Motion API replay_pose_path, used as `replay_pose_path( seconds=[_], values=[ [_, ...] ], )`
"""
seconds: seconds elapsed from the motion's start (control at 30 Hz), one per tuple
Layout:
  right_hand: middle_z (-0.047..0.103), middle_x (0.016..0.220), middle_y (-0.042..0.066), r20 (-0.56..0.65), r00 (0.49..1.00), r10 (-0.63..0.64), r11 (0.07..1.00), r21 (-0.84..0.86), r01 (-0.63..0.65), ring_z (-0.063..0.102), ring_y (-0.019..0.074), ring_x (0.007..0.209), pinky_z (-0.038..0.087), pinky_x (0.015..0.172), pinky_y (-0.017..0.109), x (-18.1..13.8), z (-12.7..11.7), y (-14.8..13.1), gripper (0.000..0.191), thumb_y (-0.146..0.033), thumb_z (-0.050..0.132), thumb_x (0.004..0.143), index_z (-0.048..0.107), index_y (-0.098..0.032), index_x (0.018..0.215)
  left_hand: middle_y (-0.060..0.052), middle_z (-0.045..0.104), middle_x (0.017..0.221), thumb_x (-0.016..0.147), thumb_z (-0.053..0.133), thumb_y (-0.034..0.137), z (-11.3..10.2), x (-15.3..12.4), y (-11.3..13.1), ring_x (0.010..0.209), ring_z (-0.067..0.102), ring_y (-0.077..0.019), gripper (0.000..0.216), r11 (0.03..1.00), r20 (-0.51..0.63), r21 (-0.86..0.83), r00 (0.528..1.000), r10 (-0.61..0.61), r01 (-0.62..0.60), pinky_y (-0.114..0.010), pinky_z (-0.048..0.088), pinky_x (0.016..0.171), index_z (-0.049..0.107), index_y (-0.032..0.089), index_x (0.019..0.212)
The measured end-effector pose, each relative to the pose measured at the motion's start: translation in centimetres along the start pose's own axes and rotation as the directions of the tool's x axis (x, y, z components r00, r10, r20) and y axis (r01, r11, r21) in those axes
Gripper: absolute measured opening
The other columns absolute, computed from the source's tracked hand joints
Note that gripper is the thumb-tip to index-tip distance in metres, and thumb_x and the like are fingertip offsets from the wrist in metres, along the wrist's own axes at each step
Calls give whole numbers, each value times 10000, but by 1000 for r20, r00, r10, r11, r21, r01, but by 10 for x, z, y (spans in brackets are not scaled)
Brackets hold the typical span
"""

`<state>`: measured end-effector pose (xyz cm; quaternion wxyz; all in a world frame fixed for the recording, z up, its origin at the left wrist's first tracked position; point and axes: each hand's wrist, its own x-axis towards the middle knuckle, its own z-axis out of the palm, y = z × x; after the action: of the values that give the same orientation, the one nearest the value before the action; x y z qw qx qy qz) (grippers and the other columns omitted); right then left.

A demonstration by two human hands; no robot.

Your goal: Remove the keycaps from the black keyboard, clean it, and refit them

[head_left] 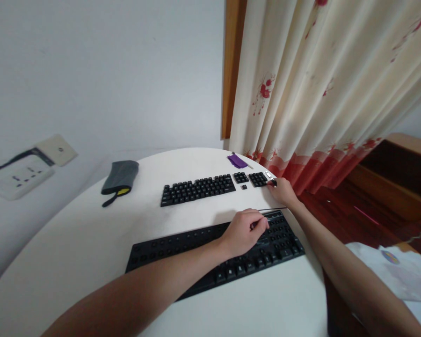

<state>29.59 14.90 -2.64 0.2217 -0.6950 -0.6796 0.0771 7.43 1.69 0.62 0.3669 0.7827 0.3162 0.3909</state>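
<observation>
right hand (282, 191) pinches a small dark keycap (272, 183) at the right end of the keycap rows (198, 188), by the worktop's far right edge. left hand (245, 231), curled shut, steadies the keyboard (182, 243). best to grip lightly and keep the rows straight.

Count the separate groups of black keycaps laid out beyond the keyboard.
4. A long block on the left, a small block right of it, a single tiny piece just below that, and a right-end block beside the right hand, which may hide more.
</observation>
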Motion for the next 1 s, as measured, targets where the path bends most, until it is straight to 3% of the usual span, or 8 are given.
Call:
replay_pose_path(
  seconds=[0.33,0.6,1.0],
  values=[
    [746,832,131,-2,999,33,999,-21,-33,702,233,813,443,675,250,-11,-5,-16,271,-412,672,806,698,-145,844,-20,663,722,964,473,225,0,0,1,740,595,-151,305,1000,10,-7,1000,-10,10,-271,451,753,672,177,739],
    [747,875,147,-17,998,58,998,-36,-58,697,250,851,431,684,263,-8,-2,-18,270,-405,681,803,701,-141,857,-20,661,720,966,476,217,1,0,-1,741,592,-142,309,1000,2,0,1000,0,0,-256,438,741,670,165,732],
    [733,776,127,-65,997,41,998,47,-38,684,242,774,431,674,272,-8,0,-11,228,-370,698,771,701,-142,776,-25,672,738,968,471,217,1,-1,0,753,599,-145,311,1000,6,13,1000,-4,4,-258,441,757,673,167,736]
  ],
)
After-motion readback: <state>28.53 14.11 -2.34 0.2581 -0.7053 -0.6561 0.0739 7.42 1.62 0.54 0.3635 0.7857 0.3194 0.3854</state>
